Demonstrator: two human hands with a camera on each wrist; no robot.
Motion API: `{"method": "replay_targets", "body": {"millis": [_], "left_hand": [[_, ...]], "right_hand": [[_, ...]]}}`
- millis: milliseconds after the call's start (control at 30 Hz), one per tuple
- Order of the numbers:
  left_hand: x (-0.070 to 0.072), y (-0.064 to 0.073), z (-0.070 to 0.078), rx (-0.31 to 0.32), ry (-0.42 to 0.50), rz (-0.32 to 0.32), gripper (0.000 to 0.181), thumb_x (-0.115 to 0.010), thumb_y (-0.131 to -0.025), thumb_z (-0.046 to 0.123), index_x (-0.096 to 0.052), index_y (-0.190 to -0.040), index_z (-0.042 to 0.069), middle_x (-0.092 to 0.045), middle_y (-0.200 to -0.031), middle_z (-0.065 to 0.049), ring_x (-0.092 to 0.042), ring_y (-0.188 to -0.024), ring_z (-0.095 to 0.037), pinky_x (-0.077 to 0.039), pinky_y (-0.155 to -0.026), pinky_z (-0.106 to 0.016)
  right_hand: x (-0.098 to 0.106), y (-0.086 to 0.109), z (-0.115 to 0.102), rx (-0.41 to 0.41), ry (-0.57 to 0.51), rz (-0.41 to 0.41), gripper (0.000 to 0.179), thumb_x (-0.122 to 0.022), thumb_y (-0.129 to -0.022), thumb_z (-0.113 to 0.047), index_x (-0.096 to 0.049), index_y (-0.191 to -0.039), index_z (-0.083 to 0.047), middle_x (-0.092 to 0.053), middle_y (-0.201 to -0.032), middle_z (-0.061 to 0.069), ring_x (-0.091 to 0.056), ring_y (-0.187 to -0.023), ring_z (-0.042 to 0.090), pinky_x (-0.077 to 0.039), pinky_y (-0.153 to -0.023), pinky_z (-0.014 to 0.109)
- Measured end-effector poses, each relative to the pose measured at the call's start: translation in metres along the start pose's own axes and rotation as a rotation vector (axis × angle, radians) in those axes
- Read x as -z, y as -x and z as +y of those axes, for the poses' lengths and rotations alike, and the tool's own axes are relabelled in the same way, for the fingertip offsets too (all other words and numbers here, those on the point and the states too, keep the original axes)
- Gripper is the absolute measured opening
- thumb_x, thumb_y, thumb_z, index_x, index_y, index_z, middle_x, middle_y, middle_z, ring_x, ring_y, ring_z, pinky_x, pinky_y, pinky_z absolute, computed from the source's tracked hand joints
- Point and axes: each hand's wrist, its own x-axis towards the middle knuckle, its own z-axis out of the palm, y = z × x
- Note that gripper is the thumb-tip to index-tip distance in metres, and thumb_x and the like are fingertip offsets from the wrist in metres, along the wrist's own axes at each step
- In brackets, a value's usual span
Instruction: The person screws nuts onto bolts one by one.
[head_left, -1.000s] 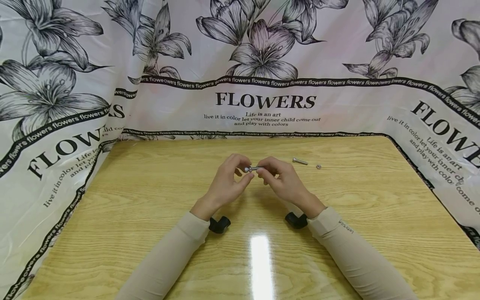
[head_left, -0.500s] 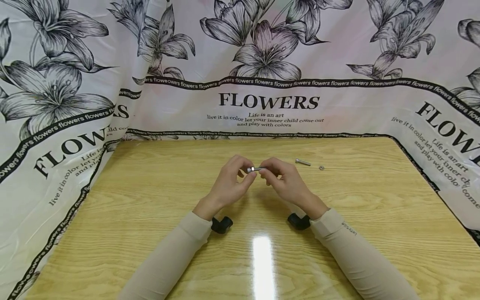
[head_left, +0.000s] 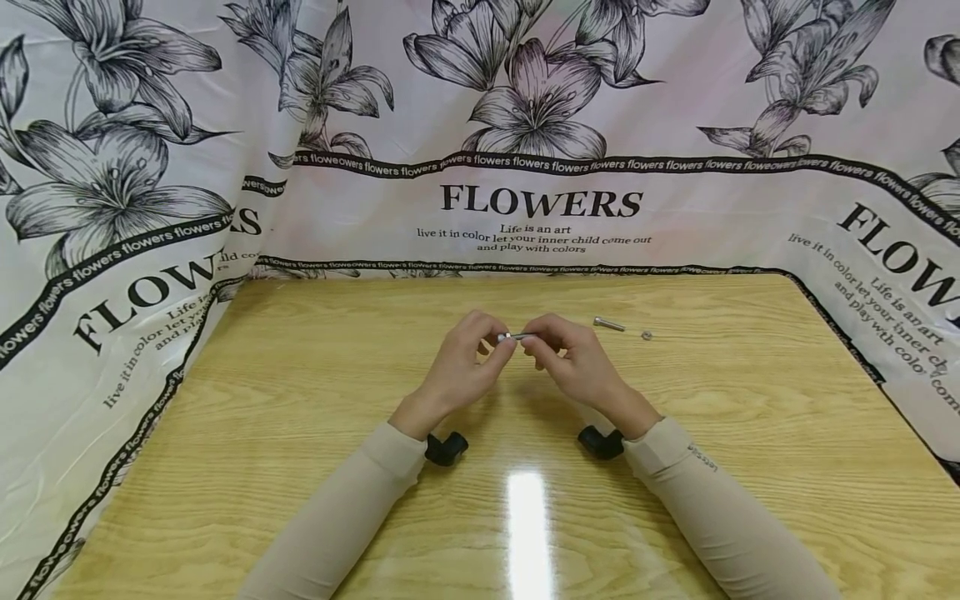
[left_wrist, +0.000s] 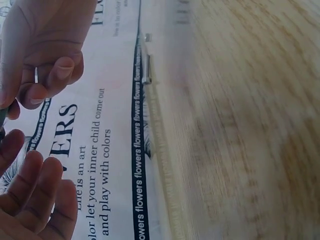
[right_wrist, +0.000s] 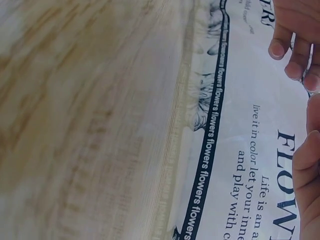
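Above the table, a silver bolt (head_left: 519,336) lies sideways between the two hands, with a small bright nut (head_left: 508,335) round it near the head end. My left hand (head_left: 467,360) pinches the head end between thumb and fingers. From the other side, my right hand (head_left: 573,360) pinches the threaded end, its fingertips covering the tip. In the left wrist view, the left fingers (left_wrist: 42,187) show at the lower left, facing the right hand (left_wrist: 47,47) above. The right wrist view catches both hands only at its right edge, and the bolt is mostly hidden there.
A second bolt (head_left: 609,324) lies on the wooden table (head_left: 300,400), behind and right of the right hand. Beside it is a loose nut (head_left: 647,335). Printed flower cloth (head_left: 540,217) hangs along the back and both sides. Black camera mounts (head_left: 447,448) sit under the wrists.
The whole head view has shifted slightly, moving the scene a little to the right. Both hands keep their grip on the bolt, which has turned a little between the fingers.
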Motion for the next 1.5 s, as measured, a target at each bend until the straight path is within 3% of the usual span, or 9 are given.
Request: {"method": "replay_targets", "body": {"millis": [200,433,667,900,1133,1300,1500], "left_hand": [[0.0,0.0,0.0,-0.046,-0.005,0.018,0.024,-0.068,-0.089,0.016,-0.057,-0.108,0.009,-0.055,-0.1,-0.002,-0.054,-0.089,-0.018,-0.051,-0.073,-0.033],[0.0,-0.001,0.001,-0.119,-0.013,0.052,0.019,-0.067,-0.087,0.002,-0.057,-0.103,0.004,-0.057,-0.099,-0.005,-0.055,-0.088,-0.015,-0.053,-0.072,-0.033],[0.0,0.0,0.001,-0.065,-0.015,0.037,0.006,-0.06,-0.095,0.014,-0.059,-0.099,0.009,-0.056,-0.095,-0.001,-0.053,-0.086,-0.012,-0.052,-0.071,-0.035],[0.0,0.001,0.002,-0.013,-0.009,0.023,0.014,-0.055,-0.098,0.023,-0.061,-0.098,0.011,-0.056,-0.093,0.001,-0.053,-0.086,-0.013,-0.052,-0.072,-0.037],[0.001,0.0,0.002,-0.066,-0.02,0.044,0.023,-0.069,-0.088,0.011,-0.056,-0.107,0.008,-0.056,-0.097,-0.003,-0.053,-0.087,-0.014,-0.052,-0.072,-0.033],[0.001,-0.001,0.002,-0.102,-0.022,0.055,0.018,-0.067,-0.088,0.004,-0.057,-0.103,0.004,-0.057,-0.098,-0.004,-0.054,-0.087,-0.013,-0.052,-0.072,-0.031],[0.0,0.0,0.002,-0.064,-0.004,0.057,0.008,-0.061,-0.094,0.015,-0.059,-0.099,0.008,-0.056,-0.095,-0.001,-0.052,-0.085,-0.012,-0.052,-0.071,-0.035]], "right_hand": [[-0.001,0.001,0.001,-0.003,0.007,0.005,0.008,-0.057,-0.093,0.004,-0.062,-0.098,0.001,-0.062,-0.076,0.004,-0.056,-0.059,0.031,-0.04,-0.048,0.026],[-0.002,0.002,0.008,-0.004,-0.001,0.006,0.009,-0.057,-0.093,0.002,-0.062,-0.099,-0.001,-0.061,-0.075,0.004,-0.056,-0.059,0.032,-0.04,-0.048,0.026],[0.0,0.001,-0.001,-0.002,0.008,0.002,0.009,-0.056,-0.093,0.004,-0.062,-0.099,0.001,-0.062,-0.077,0.005,-0.057,-0.059,0.031,-0.041,-0.049,0.026],[0.0,0.001,-0.002,0.004,0.016,0.002,0.008,-0.057,-0.093,0.004,-0.062,-0.098,0.001,-0.061,-0.076,0.005,-0.056,-0.059,0.027,-0.041,-0.049,0.026],[0.0,0.001,-0.003,0.005,0.017,-0.003,0.008,-0.057,-0.093,0.004,-0.062,-0.099,0.001,-0.062,-0.078,0.006,-0.057,-0.059,0.029,-0.041,-0.049,0.026],[0.0,0.0,-0.003,0.011,0.013,-0.003,0.008,-0.057,-0.093,0.005,-0.061,-0.098,0.002,-0.06,-0.076,0.006,-0.057,-0.059,0.031,-0.041,-0.049,0.026],[0.0,0.0,-0.001,0.016,0.015,-0.002,0.008,-0.056,-0.093,0.005,-0.061,-0.097,0.001,-0.06,-0.076,0.005,-0.056,-0.058,0.031,-0.042,-0.049,0.028]]}}
